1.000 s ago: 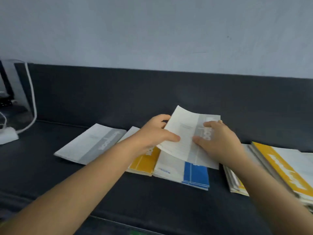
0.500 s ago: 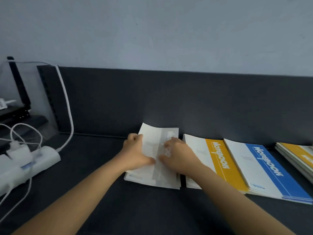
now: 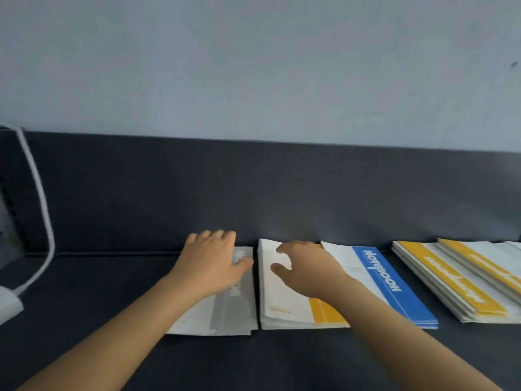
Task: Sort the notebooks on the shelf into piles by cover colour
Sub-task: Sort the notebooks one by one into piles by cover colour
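Three piles of notebooks lie side by side on the dark shelf (image 3: 112, 277). The grey-striped pile (image 3: 231, 314) is at the left, and my left hand (image 3: 211, 263) rests flat on it with fingers straight. A yellow-striped pile (image 3: 284, 303) sits beside it. My right hand (image 3: 304, 269) hovers over that pile, fingers relaxed, holding nothing. To its right lies the blue-striped pile (image 3: 394, 286). An unsorted stack (image 3: 462, 280) with yellow-striped covers on top sits at the far right.
A dark back panel (image 3: 253, 193) rises behind the shelf under a pale wall. At the far left a white cable (image 3: 42, 207) runs down to a white power strip (image 3: 8, 303).
The grey notebook held in both hands has been laid on the grey pile. My right hand let go and moved right over the yellow pile. My view has shifted left.
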`<state>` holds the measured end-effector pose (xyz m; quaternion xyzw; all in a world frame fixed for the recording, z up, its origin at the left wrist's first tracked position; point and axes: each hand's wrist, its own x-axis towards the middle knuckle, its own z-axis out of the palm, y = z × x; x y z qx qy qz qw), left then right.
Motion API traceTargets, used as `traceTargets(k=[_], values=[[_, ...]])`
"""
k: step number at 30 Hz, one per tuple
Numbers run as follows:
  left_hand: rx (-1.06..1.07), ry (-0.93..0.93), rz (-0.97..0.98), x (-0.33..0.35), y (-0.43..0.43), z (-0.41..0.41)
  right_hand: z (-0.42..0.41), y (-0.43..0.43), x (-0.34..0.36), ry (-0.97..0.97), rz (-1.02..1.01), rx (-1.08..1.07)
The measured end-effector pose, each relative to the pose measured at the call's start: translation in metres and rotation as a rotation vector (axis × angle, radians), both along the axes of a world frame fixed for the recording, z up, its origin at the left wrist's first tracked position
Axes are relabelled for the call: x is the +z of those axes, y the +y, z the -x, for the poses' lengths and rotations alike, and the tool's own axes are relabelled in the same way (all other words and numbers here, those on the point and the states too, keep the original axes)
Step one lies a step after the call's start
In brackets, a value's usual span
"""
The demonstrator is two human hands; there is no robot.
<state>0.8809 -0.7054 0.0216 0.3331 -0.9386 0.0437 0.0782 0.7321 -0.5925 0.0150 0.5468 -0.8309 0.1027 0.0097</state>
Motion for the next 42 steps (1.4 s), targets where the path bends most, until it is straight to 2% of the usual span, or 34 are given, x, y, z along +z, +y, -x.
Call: traceTargets(k=[6,11,16,21,24,28,31,34,36,38,40,42], values=[[-0.103,-0.059,0.044,0.0,0.074,0.094,0.102,0.097,0.008,-0.085,0.072,-0.071],[-0.141,-0.023,0.067,-0.014,0.16,0.199,0.219,0.195,-0.003,-0.013,0.038,-0.143],[-0.112,0.028,-0.05,-0.025,0.253,0.309,0.319,0.273,-0.017,0.005,0.051,-0.197],[-0.07,0.079,-0.151,-0.022,0.308,0.376,0.368,0.308,-0.021,-0.047,-0.085,-0.244],[0.017,0.218,-0.428,-0.024,0.319,0.392,0.372,0.312,-0.021,-0.176,-0.074,-0.203],[0.099,0.548,-0.794,-0.029,0.319,0.404,0.368,0.313,-0.018,-0.309,0.036,-0.223],[0.143,0.791,-0.937,-0.025,0.319,0.405,0.366,0.314,-0.018,-0.366,0.082,-0.23],[0.168,0.884,-1.103,-0.024,0.321,0.408,0.369,0.313,-0.016,-0.416,0.097,-0.228],[0.18,0.87,-1.18,-0.025,0.323,0.411,0.372,0.314,-0.015,-0.385,0.06,-0.22],[0.171,0.888,-1.171,-0.023,0.323,0.41,0.376,0.317,-0.014,-0.275,-0.062,-0.15],[0.15,0.951,-1.109,-0.017,0.319,0.401,0.378,0.321,-0.003,-0.221,-0.152,0.0],[0.096,0.991,-1.127,-0.008,0.312,0.384,0.376,0.319,0.018,-0.21,-0.12,0.153]])
